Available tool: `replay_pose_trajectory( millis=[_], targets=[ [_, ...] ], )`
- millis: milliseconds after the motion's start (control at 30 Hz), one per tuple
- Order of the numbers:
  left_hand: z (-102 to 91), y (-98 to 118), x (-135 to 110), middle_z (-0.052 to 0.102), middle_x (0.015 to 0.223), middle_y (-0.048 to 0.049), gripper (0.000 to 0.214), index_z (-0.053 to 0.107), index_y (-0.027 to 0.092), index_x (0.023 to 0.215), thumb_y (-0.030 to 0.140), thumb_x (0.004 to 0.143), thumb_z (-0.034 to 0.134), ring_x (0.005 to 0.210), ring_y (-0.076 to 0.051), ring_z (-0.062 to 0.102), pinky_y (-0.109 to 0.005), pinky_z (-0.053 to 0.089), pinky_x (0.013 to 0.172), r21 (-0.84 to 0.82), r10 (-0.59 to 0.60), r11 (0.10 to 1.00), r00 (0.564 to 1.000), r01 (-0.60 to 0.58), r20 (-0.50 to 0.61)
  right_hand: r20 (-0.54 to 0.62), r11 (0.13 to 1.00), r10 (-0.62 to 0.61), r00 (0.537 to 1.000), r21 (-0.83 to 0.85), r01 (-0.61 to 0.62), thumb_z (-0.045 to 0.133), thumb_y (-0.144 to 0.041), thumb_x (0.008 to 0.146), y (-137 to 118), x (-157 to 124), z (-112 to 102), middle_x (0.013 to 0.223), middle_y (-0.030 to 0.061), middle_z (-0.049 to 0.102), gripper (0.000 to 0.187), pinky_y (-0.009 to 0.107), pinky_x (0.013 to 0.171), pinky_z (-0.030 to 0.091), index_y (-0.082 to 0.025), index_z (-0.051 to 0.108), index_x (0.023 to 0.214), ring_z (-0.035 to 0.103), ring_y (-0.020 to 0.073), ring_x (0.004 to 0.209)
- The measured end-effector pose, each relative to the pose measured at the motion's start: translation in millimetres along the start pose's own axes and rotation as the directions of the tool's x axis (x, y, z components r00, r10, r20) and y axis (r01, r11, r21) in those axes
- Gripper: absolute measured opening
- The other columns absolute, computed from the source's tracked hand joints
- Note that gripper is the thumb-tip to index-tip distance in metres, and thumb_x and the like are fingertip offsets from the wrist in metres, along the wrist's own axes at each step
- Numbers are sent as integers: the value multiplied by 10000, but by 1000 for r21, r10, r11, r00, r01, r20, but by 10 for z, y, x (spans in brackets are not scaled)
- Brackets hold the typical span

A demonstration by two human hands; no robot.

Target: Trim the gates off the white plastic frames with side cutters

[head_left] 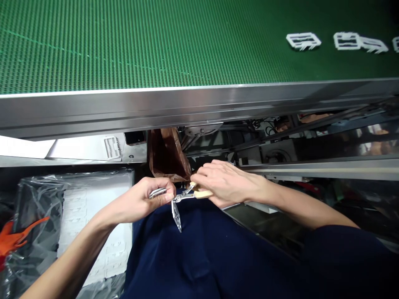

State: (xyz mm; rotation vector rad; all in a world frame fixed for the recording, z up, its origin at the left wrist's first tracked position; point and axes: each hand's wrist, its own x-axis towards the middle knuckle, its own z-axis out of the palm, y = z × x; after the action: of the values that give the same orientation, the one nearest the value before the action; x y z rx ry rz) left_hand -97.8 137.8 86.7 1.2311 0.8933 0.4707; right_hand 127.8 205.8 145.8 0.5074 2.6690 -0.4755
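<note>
My right hand (226,182) is wrapped round the cream handles of a pair of nippers (202,194). Their metal jaws point left and meet a small grey-white plastic frame (176,216), which hangs tilted below them. My left hand (148,201) pinches this frame at its upper end between thumb and fingers. Another thin pale piece (157,192) shows in the curl of the same hand. Whether the jaws are closed on the plastic is too small to tell. Both hands are low in front of my dark blue clothing, just below an open brown bag (166,155).
A green conveyor belt (140,45) with a metal edge (193,101) crosses ahead, with several white plastic frames (304,40) at its right. On a left shelf lie papers, one more frame (112,147) and a phone (135,138). Below are a plastic-lined box (40,182) and an orange air gun (14,238).
</note>
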Motion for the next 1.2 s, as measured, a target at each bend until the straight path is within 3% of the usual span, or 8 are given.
replay_pose_trajectory(
  millis=[233,467,600,767,867,1000,1100,1200],
  targets=[
    [60,6,29,445,641,4,234,506,175,695,353,846,529,531,-115,336,-232,259,460,-28,-46,999,998,47,31,50,995,1,999,-100,4,499,-221,805,-38,9,-158,702,53,560,94,292,582,297,-163,551,857,507,167,606],
    [112,-54,21,475,686,-6,218,513,192,700,349,849,539,621,-154,417,-258,336,576,-84,-47,995,998,44,-29,90,998,-15,996,59,10,511,-189,741,85,66,-84,627,21,573,89,265,505,202,-195,574,804,455,126,490],
    [200,-154,-2,558,787,-27,166,574,194,829,357,846,548,719,-172,500,-268,395,666,-161,-59,986,993,41,-107,39,971,131,991,196,-136,505,-153,687,203,-55,34,584,-14,539,114,250,492,193,-207,558,773,404,106,481],
    [316,-357,2,626,971,-64,355,591,202,1051,328,737,697,865,-212,568,-285,444,755,-297,-115,953,977,58,-177,-22,836,366,930,447,-318,482,-248,793,267,-177,268,626,-30,540,98,217,519,238,-195,561,817,419,87,531],
    [326,-457,38,665,982,-100,360,616,176,1092,392,804,611,856,-227,605,-291,472,743,-483,-178,875,949,32,-260,-92,790,447,890,508,-344,463,-288,844,217,-161,417,721,-19,577,139,214,574,279,-193,555,889,476,95,616],
    [318,-474,90,675,854,-100,406,644,139,1065,458,835,540,740,-208,627,-252,492,593,-746,-232,664,934,-51,-271,-199,827,453,869,458,-327,506,-285,831,111,-101,551,836,4,595,153,224,621,310,-198,547,949,508,120,713],
    [334,-429,110,665,840,-91,428,643,135,1071,473,828,546,662,-184,618,-253,496,557,-823,-246,565,938,-66,-245,-255,879,399,881,379,-288,537,-278,810,66,-58,598,850,22,593,183,243,661,332,-186,547,969,513,141,737],
    [353,-404,111,659,844,-88,457,621,136,1117,479,823,554,620,-161,597,-247,494,546,-837,-237,542,943,-70,-232,-292,912,354,889,319,-258,542,-280,812,66,-27,615,886,39,588,218,265,721,340,-183,532,1008,517,158,787]
  ],
)
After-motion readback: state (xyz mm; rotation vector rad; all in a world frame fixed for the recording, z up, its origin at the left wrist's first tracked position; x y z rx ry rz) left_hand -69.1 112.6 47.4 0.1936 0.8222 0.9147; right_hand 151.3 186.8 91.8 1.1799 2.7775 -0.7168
